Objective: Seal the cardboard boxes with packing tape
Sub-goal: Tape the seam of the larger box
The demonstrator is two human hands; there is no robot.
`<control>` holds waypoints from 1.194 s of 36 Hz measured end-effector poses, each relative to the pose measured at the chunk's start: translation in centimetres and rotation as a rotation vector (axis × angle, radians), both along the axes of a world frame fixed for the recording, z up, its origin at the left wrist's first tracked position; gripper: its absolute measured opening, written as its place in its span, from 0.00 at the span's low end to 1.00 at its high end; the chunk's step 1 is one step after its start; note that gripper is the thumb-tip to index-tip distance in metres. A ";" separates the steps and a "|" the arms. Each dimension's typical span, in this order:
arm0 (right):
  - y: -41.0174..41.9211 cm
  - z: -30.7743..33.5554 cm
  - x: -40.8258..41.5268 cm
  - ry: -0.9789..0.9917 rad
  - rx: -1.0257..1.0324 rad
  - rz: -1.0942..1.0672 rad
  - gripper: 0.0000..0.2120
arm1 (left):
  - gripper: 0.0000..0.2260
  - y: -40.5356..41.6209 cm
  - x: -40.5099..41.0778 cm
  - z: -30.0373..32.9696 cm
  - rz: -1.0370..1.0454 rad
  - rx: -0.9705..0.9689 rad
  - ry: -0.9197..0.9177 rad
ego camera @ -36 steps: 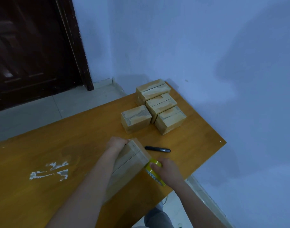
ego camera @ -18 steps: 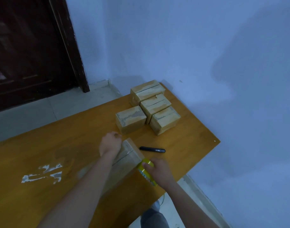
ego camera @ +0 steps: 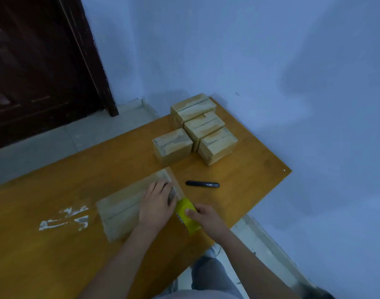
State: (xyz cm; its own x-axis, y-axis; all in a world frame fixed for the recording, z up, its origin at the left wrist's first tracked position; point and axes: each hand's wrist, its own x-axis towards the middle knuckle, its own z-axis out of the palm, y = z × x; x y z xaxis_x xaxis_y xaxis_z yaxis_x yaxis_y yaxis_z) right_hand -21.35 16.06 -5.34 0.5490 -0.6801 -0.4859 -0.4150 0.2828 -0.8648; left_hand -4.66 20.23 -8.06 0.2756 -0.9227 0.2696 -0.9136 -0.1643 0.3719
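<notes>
The left hand (ego camera: pixel 157 207), earlier at the box's far end, now lies flat on top of the cardboard box (ego camera: pixel 128 207) on the tabletop (ego camera: pixel 55 266), pressing tape down; the right hand (ego camera: pixel 207 219) grips the yellow tape roll (ego camera: pixel 186 214) at the box's end, suggesting a strip is being laid.

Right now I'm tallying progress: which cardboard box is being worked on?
The long box nearest the person, apart from the four stacked by the wall: left hand presses its top, right hand holds the yellow tape roll at its end.
</notes>
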 end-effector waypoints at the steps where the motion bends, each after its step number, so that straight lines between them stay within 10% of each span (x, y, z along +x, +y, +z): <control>1: 0.1 -0.1 0.1 0.015 -0.012 -0.008 0.11 | 0.13 0.0 -0.1 0.0 -0.007 0.038 -0.014; 12: 1.3 -4.0 2.5 0.420 -0.236 0.022 0.18 | 0.27 1.2 -0.2 0.6 -0.078 0.266 -0.094; 23: 1.0 -4.3 2.2 0.166 -0.172 -0.048 0.20 | 0.47 0.8 0.0 1.0 -0.024 0.460 -0.209; 36: -3.1 -5.2 1.6 -0.018 0.103 -0.192 0.22 | 0.43 0.2 -0.3 0.8 0.016 0.437 -0.224; 43: -8.8 -7.9 1.5 0.737 -0.602 0.054 0.17 | 0.43 -0.3 -0.6 1.4 0.066 0.478 -0.247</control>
State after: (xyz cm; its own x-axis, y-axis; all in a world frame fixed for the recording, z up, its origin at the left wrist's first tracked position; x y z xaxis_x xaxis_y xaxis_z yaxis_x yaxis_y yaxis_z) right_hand -19.82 7.30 -13.22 0.2823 -0.9118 -0.2983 -0.9131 -0.1601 -0.3750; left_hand -5.28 19.95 -6.65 0.3190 -0.9412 -0.1116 -0.9463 -0.3228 0.0174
